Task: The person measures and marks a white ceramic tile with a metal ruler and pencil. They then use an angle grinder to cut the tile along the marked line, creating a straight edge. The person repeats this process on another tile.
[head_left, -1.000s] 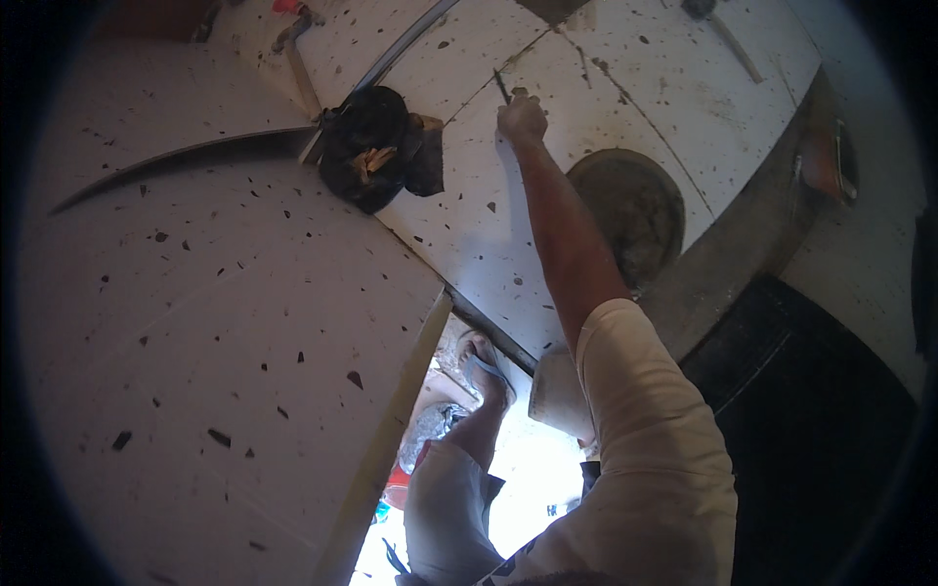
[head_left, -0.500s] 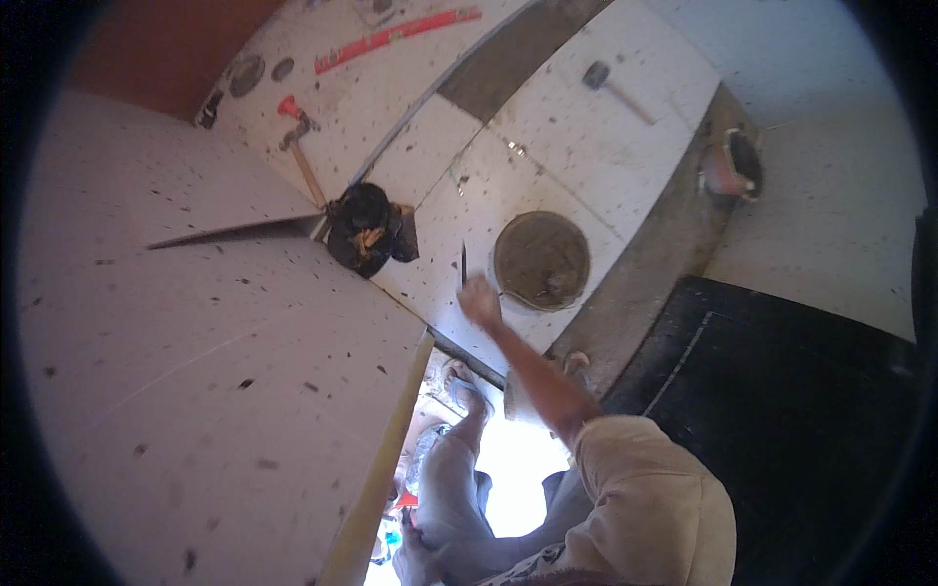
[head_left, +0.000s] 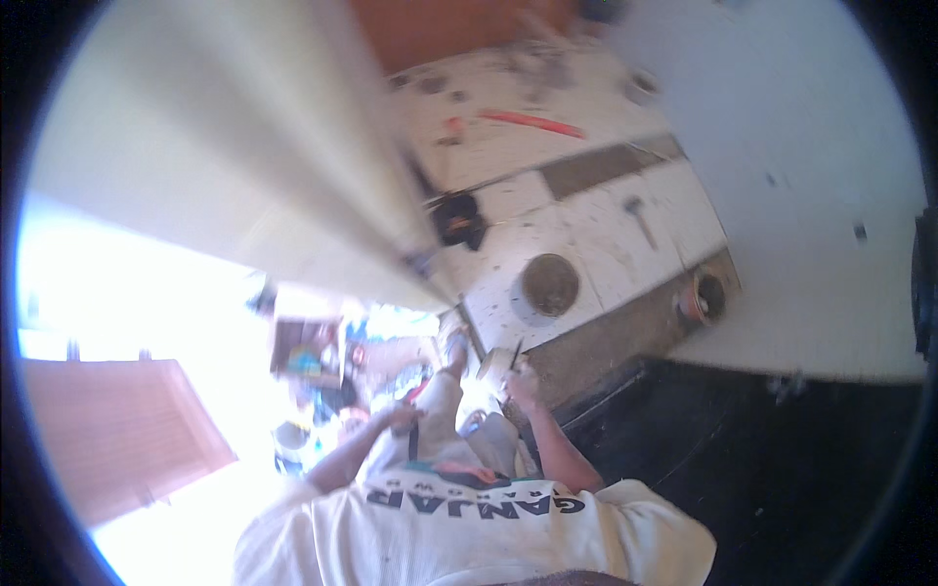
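Observation:
My right hand (head_left: 523, 384) is closed round a thin dark-bladed tool (head_left: 517, 354), seen edge-on, so its exact kind does not show. Right beside that hand is a pale, blocky object (head_left: 495, 365) that I cannot make out. Farther ahead, a round bucket (head_left: 550, 286) filled with grey-brown mortar stands on the white tiles (head_left: 625, 275). My left hand (head_left: 401, 418) is low by my left thigh, its fingers blurred. A dark strip (head_left: 412, 444) lies just below it, and whether the hand grips it is unclear.
A mallet (head_left: 640, 220) lies on the tiles, with a black bag-like bundle (head_left: 459, 220) at their left. Beyond is a long red bar (head_left: 532, 123). A small bucket (head_left: 702, 296) stands right, near a black panel (head_left: 674, 449). A box (head_left: 308, 347) and clutter lie left.
The view has swung left and back, bringing the bright doorway side and my shirt into sight. My right hand has drawn back toward my knees with the tool, away from the mortar bucket's left side.

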The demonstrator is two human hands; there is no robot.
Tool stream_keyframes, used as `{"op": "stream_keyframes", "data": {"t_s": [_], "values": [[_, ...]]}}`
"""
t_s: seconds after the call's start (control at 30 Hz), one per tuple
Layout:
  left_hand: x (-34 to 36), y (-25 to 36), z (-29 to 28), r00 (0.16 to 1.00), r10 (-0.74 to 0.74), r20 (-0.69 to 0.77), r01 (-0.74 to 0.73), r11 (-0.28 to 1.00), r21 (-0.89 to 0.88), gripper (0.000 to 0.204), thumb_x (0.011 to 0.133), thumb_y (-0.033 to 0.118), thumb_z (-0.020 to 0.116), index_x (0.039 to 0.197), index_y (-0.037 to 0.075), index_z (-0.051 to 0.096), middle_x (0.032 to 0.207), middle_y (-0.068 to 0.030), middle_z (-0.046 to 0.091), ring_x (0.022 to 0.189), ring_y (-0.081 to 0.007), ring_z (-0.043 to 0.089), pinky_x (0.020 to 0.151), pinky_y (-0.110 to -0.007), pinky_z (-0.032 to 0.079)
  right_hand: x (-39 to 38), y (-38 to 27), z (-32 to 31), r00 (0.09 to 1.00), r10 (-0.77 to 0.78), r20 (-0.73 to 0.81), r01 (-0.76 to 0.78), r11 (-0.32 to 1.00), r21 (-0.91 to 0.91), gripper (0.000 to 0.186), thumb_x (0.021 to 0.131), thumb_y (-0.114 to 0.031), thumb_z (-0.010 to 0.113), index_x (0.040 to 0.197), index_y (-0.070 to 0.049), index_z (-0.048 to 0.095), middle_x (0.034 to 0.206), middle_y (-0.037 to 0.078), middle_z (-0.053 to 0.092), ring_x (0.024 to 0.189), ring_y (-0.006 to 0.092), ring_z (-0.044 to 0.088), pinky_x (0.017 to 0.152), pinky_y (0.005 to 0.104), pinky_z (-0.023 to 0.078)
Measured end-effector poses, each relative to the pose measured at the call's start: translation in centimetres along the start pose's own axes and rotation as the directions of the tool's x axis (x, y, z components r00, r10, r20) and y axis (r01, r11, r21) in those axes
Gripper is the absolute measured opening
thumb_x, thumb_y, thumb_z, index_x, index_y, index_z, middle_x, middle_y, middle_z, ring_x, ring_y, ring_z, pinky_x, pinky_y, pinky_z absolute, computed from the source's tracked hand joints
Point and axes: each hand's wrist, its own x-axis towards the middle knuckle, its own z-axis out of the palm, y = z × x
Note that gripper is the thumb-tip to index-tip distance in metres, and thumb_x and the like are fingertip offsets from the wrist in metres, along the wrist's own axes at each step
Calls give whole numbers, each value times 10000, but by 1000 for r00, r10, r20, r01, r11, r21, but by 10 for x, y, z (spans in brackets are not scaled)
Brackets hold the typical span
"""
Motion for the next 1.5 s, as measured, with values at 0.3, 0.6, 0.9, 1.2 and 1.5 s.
{"op": "stream_keyframes", "data": {"t_s": [0.3,0.6,0.9,1.2,1.5], "values": [[-226,-85,75,988,82,-132,-148,760,-633,713,683,595,887,1152,98,685,1094,-61,656,963,-227,635,736,-392,535,-130,-64,0,891,-27,453,28,1000,4,109,853,-79,577,921,-26,643,760,62,647,598,149,621,485,310,498],[-319,-235,193,965,-252,-67,140,719,-681,618,693,392,839,1249,162,697,1104,-73,721,924,-230,700,736,-410,613,-242,-88,100,712,53,700,163,957,-238,124,868,-142,596,864,-34,657,725,58,660,578,144,623,519,286,517],[-415,-433,355,978,-207,28,98,339,-936,678,696,321,881,1321,185,654,1305,-58,650,1154,-231,641,839,-418,644,-374,-84,266,524,119,844,470,785,-402,138,908,-143,597,855,-24,640,704,44,642,582,137,618,551,278,516],[-470,-582,455,997,77,-23,-24,1,-1000,547,757,394,912,1194,160,681,1045,48,690,948,-109,653,877,-442,595,-598,-90,503,73,69,995,911,402,-95,183,874,-206,624,853,-33,678,717,82,676,609,174,631,574,340,488],[-474,-702,519,959,-43,-282,-270,-453,-850,537,778,358,877,1223,133,676,1011,-21,715,900,-158,675,802,-389,598,-704,-98,667,103,250,963,973,177,-150,235,838,-245,630,856,-22,701,730,118,699,671,221,679,649,362,524]]}}
